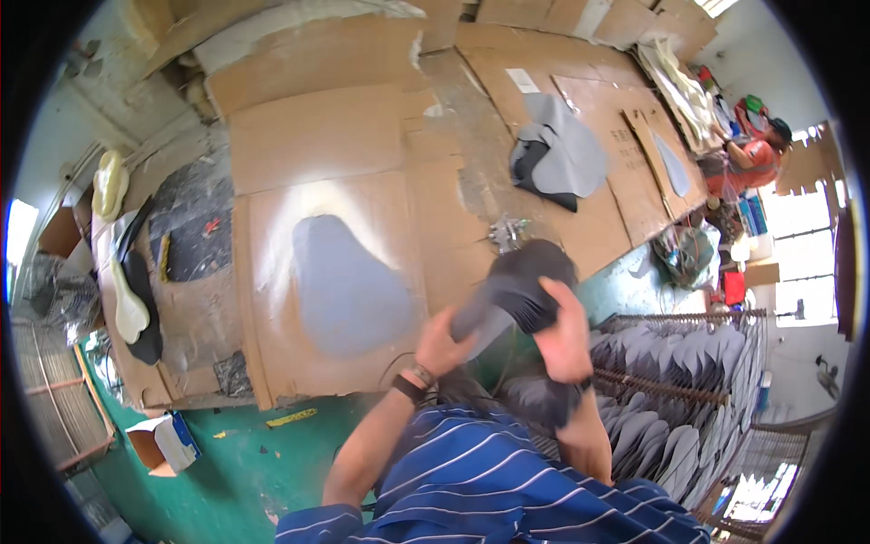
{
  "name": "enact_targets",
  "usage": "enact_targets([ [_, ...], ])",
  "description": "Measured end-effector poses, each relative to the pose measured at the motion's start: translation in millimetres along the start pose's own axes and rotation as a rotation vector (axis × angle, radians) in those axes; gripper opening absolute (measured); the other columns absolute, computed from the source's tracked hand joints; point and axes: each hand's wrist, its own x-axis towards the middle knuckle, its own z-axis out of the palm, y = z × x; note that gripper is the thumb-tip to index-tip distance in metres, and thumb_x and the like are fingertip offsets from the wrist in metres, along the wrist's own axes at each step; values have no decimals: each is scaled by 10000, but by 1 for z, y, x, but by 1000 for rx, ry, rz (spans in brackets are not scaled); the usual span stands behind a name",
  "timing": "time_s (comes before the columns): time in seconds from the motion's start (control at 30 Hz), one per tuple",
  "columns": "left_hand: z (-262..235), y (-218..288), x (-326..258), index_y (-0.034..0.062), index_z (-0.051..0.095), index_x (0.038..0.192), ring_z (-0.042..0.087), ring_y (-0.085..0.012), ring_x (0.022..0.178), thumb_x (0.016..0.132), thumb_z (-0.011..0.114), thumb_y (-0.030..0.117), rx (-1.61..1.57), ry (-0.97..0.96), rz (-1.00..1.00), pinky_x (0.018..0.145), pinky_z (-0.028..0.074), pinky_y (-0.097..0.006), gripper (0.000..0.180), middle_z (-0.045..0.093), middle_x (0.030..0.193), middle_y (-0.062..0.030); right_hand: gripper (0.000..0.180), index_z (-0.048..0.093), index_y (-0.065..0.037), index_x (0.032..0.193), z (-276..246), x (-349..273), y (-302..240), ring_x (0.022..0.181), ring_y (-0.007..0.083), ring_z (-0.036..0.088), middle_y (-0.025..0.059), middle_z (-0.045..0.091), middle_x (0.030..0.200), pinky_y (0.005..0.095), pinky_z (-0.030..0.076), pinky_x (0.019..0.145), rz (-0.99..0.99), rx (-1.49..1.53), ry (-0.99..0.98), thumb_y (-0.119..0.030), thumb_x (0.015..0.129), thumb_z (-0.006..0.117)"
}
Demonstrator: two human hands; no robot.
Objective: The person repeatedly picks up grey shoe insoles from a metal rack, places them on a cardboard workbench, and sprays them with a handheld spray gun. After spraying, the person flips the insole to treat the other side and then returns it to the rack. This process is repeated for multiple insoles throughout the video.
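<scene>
At far left I saw a pale, pear-shaped pad (130,304) lying partly over a black piece (143,335), with a white box (165,444) below on the green floor (245,471). Next to the right, a flat grey piece (353,290) lay on the cardboard-covered surface (317,136), ringed by a whitish patch. I had the left hand (441,344) at the lower left end of a dark stack (535,276), its fingers pinching that end; the stack hung bent in front of the striped shirt (507,471), between both hands. My right hand (564,337) gripped its right side, fingers closed on the blurred layers. Beyond, grey and black sheets (566,154) overlapped on the surface; rightmost were a rack of grey pieces (671,354) and a co-worker in orange (759,161).
</scene>
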Motion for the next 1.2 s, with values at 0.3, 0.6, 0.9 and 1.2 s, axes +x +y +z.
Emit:
enact_targets([
  [0.3, -52, -82, 82, -86, 522, 1349, 698, -275, 1022, 763, 794, -11, -546, 125, -443, 923, 573, -384, 651, 690, 1177, -182, 413, 592, -7, 1158, -62, 157, 66, 825, 213, 591, 36, 632, 1021, 394, 555, 859, -150, -540, 141, -367, 978, 687],
  [0.6, -56, -112, 66, -104, 507, 1350, 685, -303, 1079, 786, 785, 14, -698, 191, -654, 976, 561, -435, 640, 672, 1215, -205, 943, 470, 31, 1440, -164, 125, 136, 1243, 374, 607, 271, 592, 1362, 488, 500, 1048, 863, -258, -157, -738, 907, 593],
  [0.9, -58, -103, 76, -92, 516, 1357, 679, -299, 1105, 816, 801, 60, -764, 178, -708, 999, 552, -433, 630, 669, 1248, -187, 836, 394, -37, 1494, -139, 134, 171, 1297, 361, 574, 196, 552, 1432, 538, 504, 1060, 576, 222, -57, -449, 886, 792],
  [1.2, -58, -136, 69, -91, 496, 1386, 665, -282, 1145, 875, 794, 161, -962, 130, -681, 1026, 532, -437, 642, 655, 1292, -181, 544, 547, -84, 1361, -110, 121, 124, 1184, 243, 642, 50, 657, 1300, 477, 544, 999, 320, 140, 65, -177, 879, 783],
])
